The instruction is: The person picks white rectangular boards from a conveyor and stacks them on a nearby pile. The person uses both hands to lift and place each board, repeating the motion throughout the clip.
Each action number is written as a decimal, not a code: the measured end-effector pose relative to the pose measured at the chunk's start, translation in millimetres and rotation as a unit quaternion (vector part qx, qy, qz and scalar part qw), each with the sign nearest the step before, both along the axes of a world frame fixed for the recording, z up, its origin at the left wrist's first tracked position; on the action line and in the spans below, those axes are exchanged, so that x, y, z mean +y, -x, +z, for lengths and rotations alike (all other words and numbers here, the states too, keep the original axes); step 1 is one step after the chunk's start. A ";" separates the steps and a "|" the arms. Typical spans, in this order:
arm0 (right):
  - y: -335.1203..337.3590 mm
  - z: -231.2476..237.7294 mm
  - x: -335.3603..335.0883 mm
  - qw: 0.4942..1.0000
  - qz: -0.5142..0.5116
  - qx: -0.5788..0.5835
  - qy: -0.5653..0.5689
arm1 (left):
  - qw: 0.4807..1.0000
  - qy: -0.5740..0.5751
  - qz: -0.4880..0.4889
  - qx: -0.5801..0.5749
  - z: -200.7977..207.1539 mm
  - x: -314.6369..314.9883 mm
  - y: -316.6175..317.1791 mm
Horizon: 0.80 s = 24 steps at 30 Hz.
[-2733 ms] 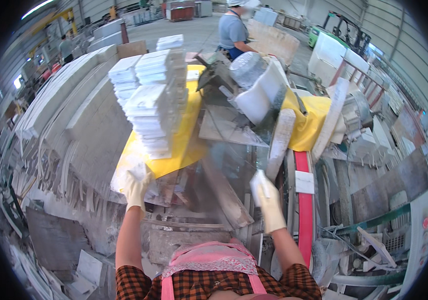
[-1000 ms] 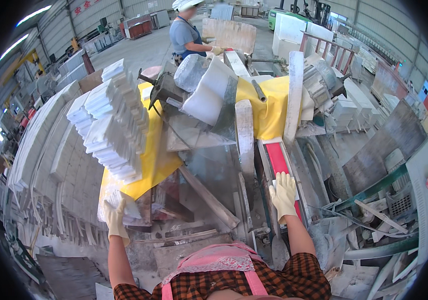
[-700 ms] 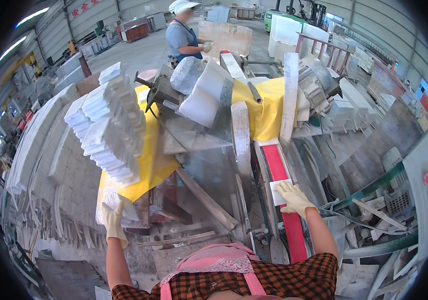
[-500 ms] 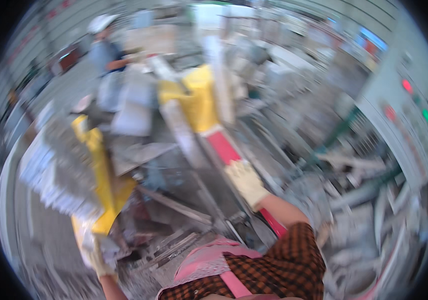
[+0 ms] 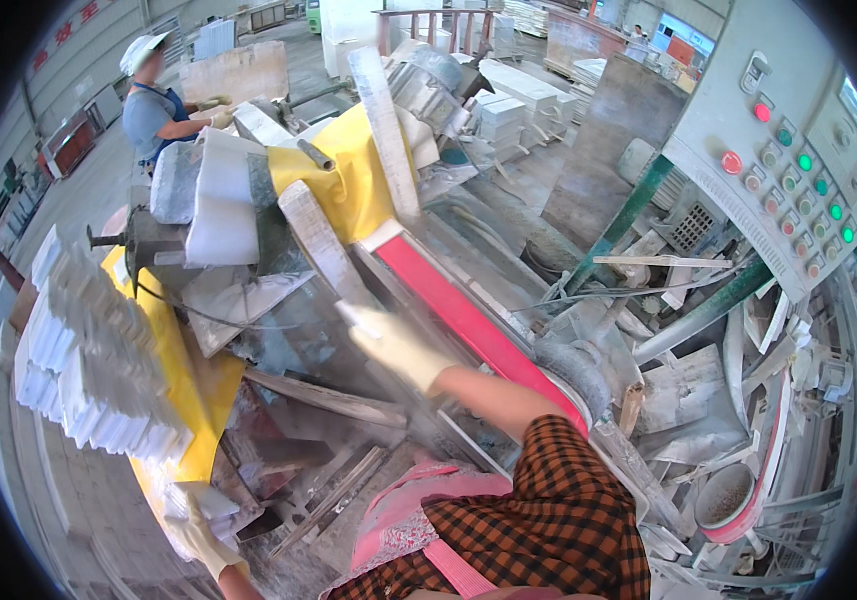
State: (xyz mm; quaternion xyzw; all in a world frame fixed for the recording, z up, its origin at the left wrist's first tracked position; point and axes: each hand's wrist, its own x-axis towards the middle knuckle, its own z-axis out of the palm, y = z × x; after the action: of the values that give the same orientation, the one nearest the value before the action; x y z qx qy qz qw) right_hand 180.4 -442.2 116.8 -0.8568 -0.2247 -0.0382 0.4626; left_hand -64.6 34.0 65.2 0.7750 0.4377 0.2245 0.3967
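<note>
My left hand [image 5: 195, 533], in a cream glove, is at the lower left, with its fingers closed around a few small white slabs [image 5: 216, 507] beside the yellow sheet [image 5: 210, 405]. Above that hand, thin white slabs stand close together in a long row [image 5: 98, 365] along the sheet. My right hand [image 5: 398, 350], gloved the same way, is over the metal frame left of the red belt [image 5: 473, 315]. Motion smears its fingers; something whiter than the glove shows at their tips, and I cannot tell whether they grip it.
A grey control panel [image 5: 718, 190] with lit red and green buttons leans in at the right. Ahead stand a motor [image 5: 428, 80] and a pale upright bar [image 5: 385, 130]. Broken slabs [image 5: 683, 395] lie right of the belt. Another person [image 5: 153, 110] works at the far left.
My right hand has left the red belt and moved left. My left hand stays by the white slabs, slightly lower in view. The whole view has shifted and is sharper.
</note>
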 end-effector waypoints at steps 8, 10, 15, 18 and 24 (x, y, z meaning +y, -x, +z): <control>103.6 -35.9 277.1 0.795 0.252 0.279 -0.476 | 0.974 0.209 0.061 -0.063 55.5 -67.9 11.1; 117.5 -51.4 312.4 0.816 0.250 0.295 -0.430 | 0.992 0.077 0.077 0.064 55.2 -63.3 6.4; 136.1 -82.7 364.1 0.809 0.261 0.350 -0.393 | 0.992 -0.009 0.075 0.104 49.9 -42.8 3.2; 150.3 -87.9 373.8 0.853 0.283 0.262 -0.352 | 0.993 0.001 0.076 0.089 48.4 -42.7 -0.7; 152.4 -77.9 356.5 0.800 0.393 0.324 -0.316 | 0.985 -0.051 0.032 0.162 55.3 -34.7 2.1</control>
State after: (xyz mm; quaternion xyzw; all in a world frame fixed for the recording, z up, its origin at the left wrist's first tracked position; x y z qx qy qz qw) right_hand 28.0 -85.7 38.9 -0.4633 -0.3549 0.3579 0.7289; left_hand -66.7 -0.7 120.5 0.8060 0.5088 0.1302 0.2731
